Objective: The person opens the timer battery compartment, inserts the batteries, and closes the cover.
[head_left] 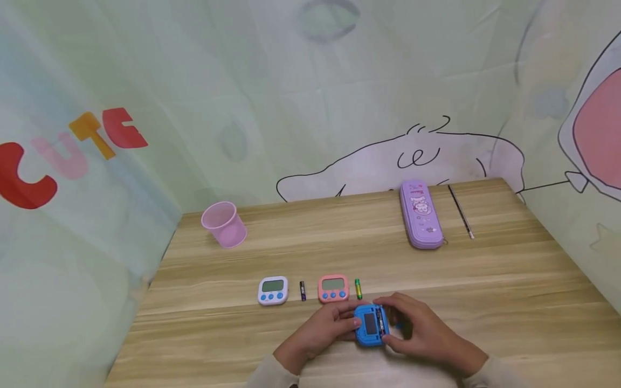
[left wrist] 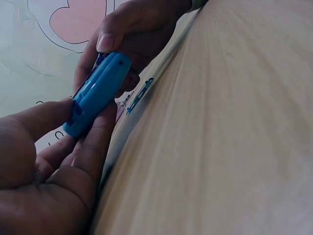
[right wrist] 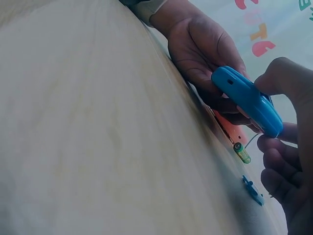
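Note:
A blue digital timer (head_left: 370, 325) is held just above the table with its back up and its battery slot uncovered. A dark battery (head_left: 380, 322) lies in that slot. My left hand (head_left: 326, 330) pinches the timer's left side, thumb on top and fingers beneath. My right hand (head_left: 421, 335) holds the right end, its thumb and fingers at opposite corners beside the battery. On the table below my right hand lies a small blue battery cover (right wrist: 253, 191), mostly hidden in the head view.
Beyond my hands lie a white timer (head_left: 273, 291), a dark battery (head_left: 303, 291), a pink timer (head_left: 333, 289) and a green battery (head_left: 358, 289). Farther back are a pink cup (head_left: 232, 231), a purple pencil case (head_left: 421, 215) and a pencil (head_left: 461, 211).

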The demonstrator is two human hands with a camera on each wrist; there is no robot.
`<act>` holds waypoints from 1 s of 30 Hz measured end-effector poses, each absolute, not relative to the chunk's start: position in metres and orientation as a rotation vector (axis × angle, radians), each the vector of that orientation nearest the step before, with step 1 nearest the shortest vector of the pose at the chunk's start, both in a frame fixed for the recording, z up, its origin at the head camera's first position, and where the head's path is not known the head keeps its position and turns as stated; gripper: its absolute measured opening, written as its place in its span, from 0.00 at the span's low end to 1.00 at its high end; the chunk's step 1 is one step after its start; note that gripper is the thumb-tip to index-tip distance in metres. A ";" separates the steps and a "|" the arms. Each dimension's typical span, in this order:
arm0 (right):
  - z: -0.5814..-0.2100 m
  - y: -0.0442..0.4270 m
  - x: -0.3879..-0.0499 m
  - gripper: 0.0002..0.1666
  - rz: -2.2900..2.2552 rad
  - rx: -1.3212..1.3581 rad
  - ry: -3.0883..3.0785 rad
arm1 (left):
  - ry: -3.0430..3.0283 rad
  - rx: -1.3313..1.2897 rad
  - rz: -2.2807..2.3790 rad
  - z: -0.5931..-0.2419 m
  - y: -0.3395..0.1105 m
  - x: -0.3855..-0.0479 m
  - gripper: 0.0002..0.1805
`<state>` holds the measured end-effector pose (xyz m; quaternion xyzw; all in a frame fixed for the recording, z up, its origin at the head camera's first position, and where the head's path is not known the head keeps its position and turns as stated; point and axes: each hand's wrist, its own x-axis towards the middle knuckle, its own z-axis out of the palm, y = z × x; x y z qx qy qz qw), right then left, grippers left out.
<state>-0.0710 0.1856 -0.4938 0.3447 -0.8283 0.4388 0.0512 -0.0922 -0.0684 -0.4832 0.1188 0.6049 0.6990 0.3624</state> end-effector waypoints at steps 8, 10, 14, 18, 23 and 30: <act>-0.492 0.183 -0.073 0.33 1.492 1.069 -2.524 | 1.541 0.318 1.813 -0.483 -0.069 -0.092 0.23; -0.491 0.182 -0.074 0.32 1.523 1.075 -2.519 | 1.539 0.330 1.812 -0.484 -0.069 -0.092 0.23; -0.491 0.182 -0.073 0.32 1.582 1.060 -2.529 | 1.535 0.331 1.811 -0.483 -0.069 -0.092 0.22; -0.491 0.182 -0.072 0.32 1.656 1.011 -2.575 | 1.534 0.335 1.809 -0.483 -0.069 -0.093 0.23; -0.489 0.180 -0.069 0.33 1.689 0.982 -2.610 | 1.532 0.337 1.823 -0.483 -0.069 -0.092 0.23; -0.484 0.175 -0.064 0.33 1.717 0.890 -2.632 | 1.537 0.327 1.825 -0.484 -0.068 -0.093 0.23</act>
